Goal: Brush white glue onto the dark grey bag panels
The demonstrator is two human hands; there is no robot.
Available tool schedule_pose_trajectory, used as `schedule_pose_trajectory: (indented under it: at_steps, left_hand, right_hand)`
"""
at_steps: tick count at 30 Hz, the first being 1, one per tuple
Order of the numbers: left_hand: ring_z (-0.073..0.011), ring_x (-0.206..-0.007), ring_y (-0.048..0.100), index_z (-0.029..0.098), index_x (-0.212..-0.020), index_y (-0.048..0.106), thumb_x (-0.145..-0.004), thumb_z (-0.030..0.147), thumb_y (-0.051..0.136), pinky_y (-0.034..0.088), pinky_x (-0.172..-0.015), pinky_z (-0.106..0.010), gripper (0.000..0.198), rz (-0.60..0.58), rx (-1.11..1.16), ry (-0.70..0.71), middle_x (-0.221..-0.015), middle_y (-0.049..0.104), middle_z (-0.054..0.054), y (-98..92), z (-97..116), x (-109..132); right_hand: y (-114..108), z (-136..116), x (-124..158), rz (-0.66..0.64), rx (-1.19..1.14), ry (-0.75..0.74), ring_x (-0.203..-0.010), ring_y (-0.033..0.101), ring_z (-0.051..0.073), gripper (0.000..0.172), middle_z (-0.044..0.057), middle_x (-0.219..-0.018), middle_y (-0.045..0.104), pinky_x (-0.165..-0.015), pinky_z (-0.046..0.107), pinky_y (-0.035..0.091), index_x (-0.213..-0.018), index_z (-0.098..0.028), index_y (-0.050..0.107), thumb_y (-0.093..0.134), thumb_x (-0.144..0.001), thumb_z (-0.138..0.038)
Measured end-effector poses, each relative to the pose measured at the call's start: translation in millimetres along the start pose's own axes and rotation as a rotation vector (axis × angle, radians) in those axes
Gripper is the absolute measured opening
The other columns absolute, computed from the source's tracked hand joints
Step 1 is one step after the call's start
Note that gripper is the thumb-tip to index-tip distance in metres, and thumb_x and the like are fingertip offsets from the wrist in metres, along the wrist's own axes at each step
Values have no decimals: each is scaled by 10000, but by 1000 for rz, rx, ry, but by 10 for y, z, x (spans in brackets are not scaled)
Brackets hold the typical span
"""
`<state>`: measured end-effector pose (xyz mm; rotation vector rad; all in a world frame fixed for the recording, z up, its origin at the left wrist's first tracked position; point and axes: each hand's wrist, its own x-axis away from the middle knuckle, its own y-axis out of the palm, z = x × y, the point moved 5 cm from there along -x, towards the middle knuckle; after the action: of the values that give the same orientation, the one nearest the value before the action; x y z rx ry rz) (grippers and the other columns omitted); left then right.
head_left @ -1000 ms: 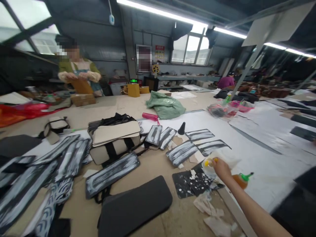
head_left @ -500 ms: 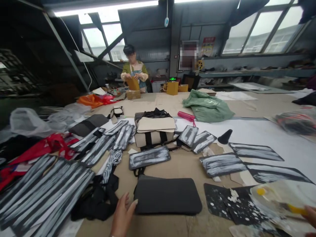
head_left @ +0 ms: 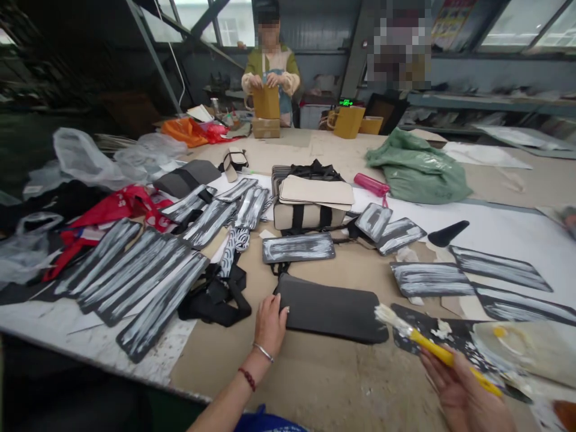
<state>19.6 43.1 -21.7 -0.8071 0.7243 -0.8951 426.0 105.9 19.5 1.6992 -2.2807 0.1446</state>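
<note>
My left hand [head_left: 270,321] rests with fingers together on the left end of a plain dark grey padded panel [head_left: 333,308] lying on the brown table. My right hand [head_left: 463,393] holds a yellow-handled brush [head_left: 432,345] whose white, glue-laden bristles hover just past the panel's right end. Under the brush lies a black sheet spattered with white [head_left: 432,333]. A clear glue tub [head_left: 517,348] sits at the right.
Several black strips and panels brushed with white glue [head_left: 148,282] lie spread over the table, around a beige and black bag [head_left: 312,204]. A green plastic bag [head_left: 416,171], a pink tube [head_left: 371,183] and a black cone [head_left: 447,234] lie beyond. A person [head_left: 270,72] stands at the far side holding a tan bag.
My view swung left and down. My left hand came onto the grey panel's end. My right hand lifted the brush out of the glue tub toward the panel.
</note>
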Motion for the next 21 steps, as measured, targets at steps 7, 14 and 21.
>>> schedule_pose_trajectory:
  at_steps: [7,14,21]
  left_hand:
    - [-243,-946,486,161,-1139,531,-835,206,416,434,-842,-429,328,17,90,12,-1020,548,-116,30,-21,13]
    - [-230,-927,489,118,-1071,575,-780,85,381,439,-846,-408,351,-11,204,-65,-979,542,-127,6,-21,-73]
    - [-221,-931,515,151,-1103,541,-792,138,409,420,-844,-405,338,-85,395,-29,-991,572,-117,-168,78,-112]
  right_hand:
    - [1564,714,282,-143,-386,348,-777,640,172,319,48,-780,678,-752,286,522,-786,-176,632,753,-573,-380]
    - [1651,980,235,-103,-448,403,-814,639,170,261,36,-767,682,-819,314,496,-763,-177,635,738,-591,-343]
    - [1651,1017,245,-88,-415,366,-822,639,169,243,39,-789,683,-836,309,488,-766,-183,637,721,-621,-358]
